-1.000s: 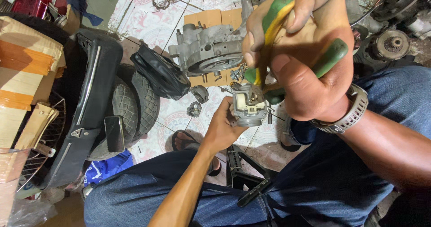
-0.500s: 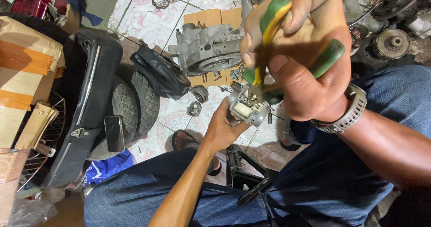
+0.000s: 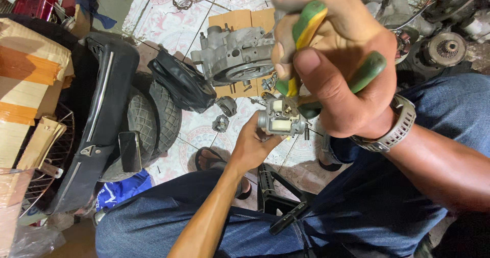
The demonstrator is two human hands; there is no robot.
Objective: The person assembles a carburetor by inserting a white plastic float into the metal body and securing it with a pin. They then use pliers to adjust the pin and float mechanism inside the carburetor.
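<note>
Patterned tile floor [image 3: 168, 18] strewn with engine casing [image 3: 232, 59], tyre [image 3: 153, 117], cardboard [image 3: 237, 19].

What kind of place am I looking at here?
Most likely a small motorbike repair workshop, with work done on the floor: an engine casing on cardboard, a small tyre, and a carburettor-like part worked with green-handled pliers.

The right hand [image 3: 347, 69] sits high in the view with the pliers [image 3: 306, 48] in its grip, directly above the carburetor [image 3: 280, 120] that the left hand [image 3: 252, 145] holds from below. Behind them on the floor [image 3: 168, 18] lies an engine casing [image 3: 237, 56] on cardboard [image 3: 240, 19]. Left of it rests a seat [image 3: 181, 84] — further left two tyres [image 3: 153, 115], then a long panel [image 3: 99, 115]. A sandalled foot [image 3: 209, 161] stands below the carburetor, between the knees.
</note>
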